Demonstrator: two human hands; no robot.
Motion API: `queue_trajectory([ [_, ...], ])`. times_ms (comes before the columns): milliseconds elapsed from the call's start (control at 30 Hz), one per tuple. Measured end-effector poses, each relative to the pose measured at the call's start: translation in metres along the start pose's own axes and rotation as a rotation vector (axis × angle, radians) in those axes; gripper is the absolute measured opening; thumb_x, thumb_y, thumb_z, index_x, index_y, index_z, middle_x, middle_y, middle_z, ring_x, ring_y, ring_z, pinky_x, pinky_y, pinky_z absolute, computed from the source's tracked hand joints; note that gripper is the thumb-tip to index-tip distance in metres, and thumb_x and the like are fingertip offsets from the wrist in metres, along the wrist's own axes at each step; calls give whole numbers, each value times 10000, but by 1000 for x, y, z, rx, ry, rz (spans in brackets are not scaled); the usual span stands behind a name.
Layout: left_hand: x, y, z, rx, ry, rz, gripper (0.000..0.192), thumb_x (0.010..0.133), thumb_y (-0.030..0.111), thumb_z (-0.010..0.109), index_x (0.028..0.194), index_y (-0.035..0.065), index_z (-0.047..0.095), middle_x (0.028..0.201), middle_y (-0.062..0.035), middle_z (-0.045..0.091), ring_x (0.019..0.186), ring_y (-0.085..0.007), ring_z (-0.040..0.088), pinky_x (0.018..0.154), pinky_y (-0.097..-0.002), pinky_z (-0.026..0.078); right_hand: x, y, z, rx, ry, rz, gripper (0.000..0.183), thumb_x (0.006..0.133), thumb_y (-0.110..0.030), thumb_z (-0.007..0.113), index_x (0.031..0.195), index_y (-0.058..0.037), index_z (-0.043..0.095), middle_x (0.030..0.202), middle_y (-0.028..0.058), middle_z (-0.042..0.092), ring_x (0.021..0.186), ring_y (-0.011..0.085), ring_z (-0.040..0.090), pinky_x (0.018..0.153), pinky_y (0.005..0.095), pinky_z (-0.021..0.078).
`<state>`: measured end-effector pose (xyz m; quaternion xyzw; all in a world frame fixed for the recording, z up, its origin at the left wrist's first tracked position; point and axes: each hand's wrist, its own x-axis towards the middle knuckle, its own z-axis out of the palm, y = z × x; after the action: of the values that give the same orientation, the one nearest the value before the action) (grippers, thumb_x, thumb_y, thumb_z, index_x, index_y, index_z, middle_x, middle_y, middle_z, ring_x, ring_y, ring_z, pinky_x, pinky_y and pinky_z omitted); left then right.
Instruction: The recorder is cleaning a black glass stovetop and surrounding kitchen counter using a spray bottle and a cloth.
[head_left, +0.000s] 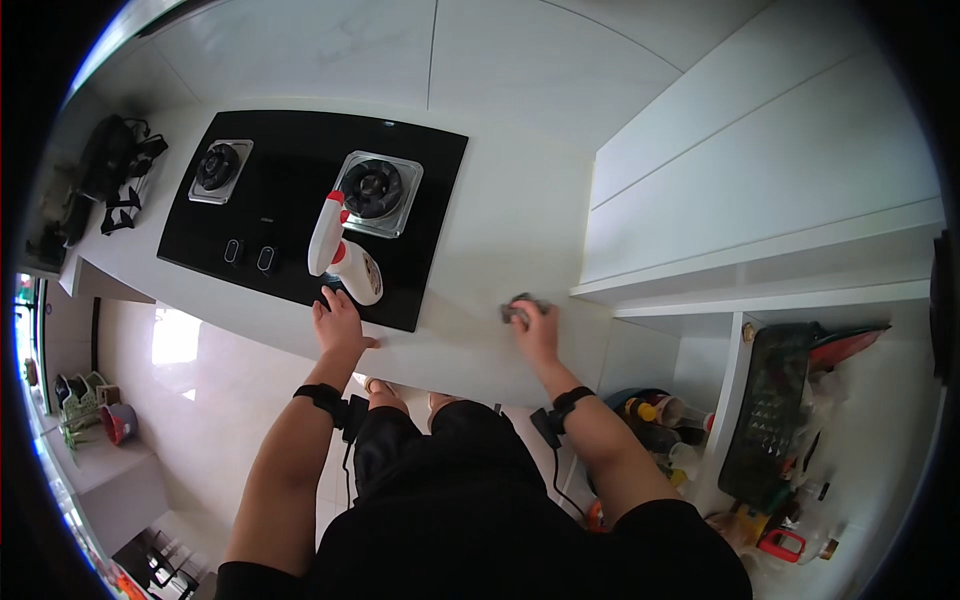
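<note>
My right hand (538, 334) grips a grey scouring pad or wadded cloth (519, 306), which rests against the white countertop (480, 262) right of the stove. Its exact kind is hard to tell. My left hand (339, 324) lies with fingers apart at the front edge of the black glass gas hob (300, 180). Just beyond those fingertips, a white spray bottle (361, 276) with a red nozzle and collar stands on the hob's front right part. Behind the bottle is the right burner (373, 187), without a pan support; the left burner (217, 166) is bare too.
Black pan supports (124, 210) sit on the counter's left end beside dark items. Two hob knobs (250, 255) are near the front. To the right, a white wall cabinet (750, 187) borders the counter, and shelves below hold bottles (667, 420) and a dark basket (769, 412).
</note>
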<state>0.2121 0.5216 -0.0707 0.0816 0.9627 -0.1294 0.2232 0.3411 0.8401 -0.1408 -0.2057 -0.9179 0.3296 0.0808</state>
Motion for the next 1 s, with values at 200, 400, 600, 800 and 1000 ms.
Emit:
queue_trajectory([
  [200, -1, -1, 3, -19, 30, 4, 1273, 466, 550, 889, 1423, -44, 296, 1483, -281, 277, 1271, -352, 478, 1131, -405, 267, 26, -28, 11, 44, -68, -180, 215, 834, -105, 690, 1032, -160, 627, 1031, 157, 538, 887, 299, 591, 728, 365, 505],
  [400, -5, 5, -15, -46, -43, 14, 1288, 508, 523, 892, 1448, -64, 236, 1499, -298, 244, 1270, -350, 487, 1157, -400, 233, 84, -16, -18, 1221, -415, 449, 263, 887, -125, 658, 1136, -96, 578, 941, 22, 622, 820, 138, 573, 668, 296, 472],
  [600, -5, 0, -11, -65, -44, 4, 1291, 515, 531, 887, 1457, -53, 226, 1506, -291, 236, 1282, -351, 477, 1160, -394, 232, 75, -26, -57, 1482, -467, 665, 334, 891, -131, 653, 1204, -100, 540, 1044, 25, 610, 937, 149, 596, 736, 298, 504],
  [800, 0, 7, -10, -73, -10, -3, 1305, 481, 543, 893, 1444, -55, 246, 1489, -289, 262, 1284, -358, 471, 1154, -398, 241, 55, -11, -31, 227, -395, 123, 323, 845, -129, 674, 1150, -178, 580, 1161, 104, 551, 1012, 272, 604, 831, 374, 526],
  [1000, -2, 0, -1, -95, 32, -16, 1286, 469, 512, 906, 1429, -51, 261, 1493, -286, 257, 1310, -360, 434, 1153, -404, 242, 20, -5, -28, -114, -371, -336, 319, 798, -97, 675, 1072, -246, 610, 1187, 186, 484, 1072, 401, 541, 900, 443, 486],
])
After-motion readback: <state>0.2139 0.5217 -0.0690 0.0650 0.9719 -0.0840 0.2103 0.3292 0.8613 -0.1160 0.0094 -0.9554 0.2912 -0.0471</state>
